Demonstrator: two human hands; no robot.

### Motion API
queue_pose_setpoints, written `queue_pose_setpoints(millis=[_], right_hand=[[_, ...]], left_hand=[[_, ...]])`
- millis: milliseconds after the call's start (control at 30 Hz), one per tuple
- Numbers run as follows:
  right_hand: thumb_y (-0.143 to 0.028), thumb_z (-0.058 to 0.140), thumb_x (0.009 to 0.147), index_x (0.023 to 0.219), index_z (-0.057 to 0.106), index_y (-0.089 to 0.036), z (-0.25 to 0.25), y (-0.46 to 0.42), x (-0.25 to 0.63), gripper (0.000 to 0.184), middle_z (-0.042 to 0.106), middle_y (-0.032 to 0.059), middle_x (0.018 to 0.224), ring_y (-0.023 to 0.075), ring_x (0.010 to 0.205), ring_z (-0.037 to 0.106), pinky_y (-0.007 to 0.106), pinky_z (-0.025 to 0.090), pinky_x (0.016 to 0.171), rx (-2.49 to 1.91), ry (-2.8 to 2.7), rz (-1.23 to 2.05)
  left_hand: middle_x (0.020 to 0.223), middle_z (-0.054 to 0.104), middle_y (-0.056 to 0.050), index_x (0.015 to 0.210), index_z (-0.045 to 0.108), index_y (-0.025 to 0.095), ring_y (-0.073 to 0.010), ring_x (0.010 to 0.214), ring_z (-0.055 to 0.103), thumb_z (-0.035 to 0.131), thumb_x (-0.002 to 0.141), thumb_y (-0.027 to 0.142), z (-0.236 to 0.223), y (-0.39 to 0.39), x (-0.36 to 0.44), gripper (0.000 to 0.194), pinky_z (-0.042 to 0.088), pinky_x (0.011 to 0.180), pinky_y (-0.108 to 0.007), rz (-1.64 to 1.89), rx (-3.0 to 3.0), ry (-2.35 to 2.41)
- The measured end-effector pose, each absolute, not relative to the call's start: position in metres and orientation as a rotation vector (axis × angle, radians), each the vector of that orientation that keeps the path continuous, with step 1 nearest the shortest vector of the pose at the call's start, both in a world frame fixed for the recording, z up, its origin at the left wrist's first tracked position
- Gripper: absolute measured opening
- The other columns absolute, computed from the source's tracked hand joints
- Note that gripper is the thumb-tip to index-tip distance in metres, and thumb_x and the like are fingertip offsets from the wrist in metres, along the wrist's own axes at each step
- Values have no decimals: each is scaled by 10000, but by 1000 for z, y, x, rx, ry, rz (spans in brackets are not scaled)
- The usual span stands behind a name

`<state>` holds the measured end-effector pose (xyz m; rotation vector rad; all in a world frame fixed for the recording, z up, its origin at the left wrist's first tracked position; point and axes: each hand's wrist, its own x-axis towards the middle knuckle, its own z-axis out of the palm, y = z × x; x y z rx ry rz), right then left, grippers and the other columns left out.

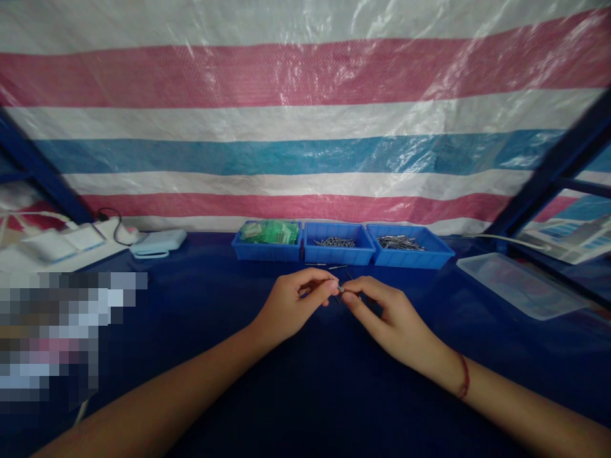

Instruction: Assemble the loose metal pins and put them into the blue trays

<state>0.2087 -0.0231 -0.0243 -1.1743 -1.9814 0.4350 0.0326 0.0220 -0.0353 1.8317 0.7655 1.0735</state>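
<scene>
Above the dark blue table, my left hand (296, 299) and my right hand (390, 312) meet fingertip to fingertip. A small shiny metal piece (340, 288) sits between them, pinched by the thumb and fingers of my left hand. The thumb and forefinger of my right hand close on its other end; the exact shape is too small to make out. Just beyond my hands, several thin metal pins (338, 267) lie on the table. Behind those stand a blue bin (340, 256) of small metal pins and another blue bin (414, 257) heaped with similar metal parts.
A third blue bin (268, 253) holds a green plastic bag (274, 231). To the left are a light blue case (158, 242) and a white power strip (71, 245). A translucent plastic lid (522, 286) lies right. A striped sheet (305, 152) hangs behind.
</scene>
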Motion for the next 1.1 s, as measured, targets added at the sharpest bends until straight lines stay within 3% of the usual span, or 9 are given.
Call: queue_pose_setpoints(millis=[733, 1033, 1100], right_hand=[[-207, 552, 833, 826, 606, -201, -29, -20, 212, 55, 633, 2, 777, 129, 708, 586, 258, 463, 659, -1152, -1865, 300], [-119, 585, 798, 868, 585, -175, -14, -26, 216, 90, 648, 25, 791, 155, 752, 581, 315, 421, 703, -879, -2104, -221], [-124, 600, 786, 876, 590, -173, -7, -24, 223, 103, 655, 26, 780, 161, 741, 582, 324, 410, 699, -836, -2180, -378]], left_hand=[[818, 622, -19, 907, 620, 157, -76, 592, 558, 537, 846, 232, -31, 20, 35, 128, 441, 545, -189, 1129, 1931, 783], [813, 586, -24, 859, 603, 159, -121, 697, 551, 477, 879, 271, -33, 23, 35, 170, 444, 642, -243, 946, 2118, 741], [832, 599, -28, 926, 606, 163, -130, 725, 559, 468, 888, 276, -33, 23, 36, 183, 449, 663, -254, 925, 2136, 752]])
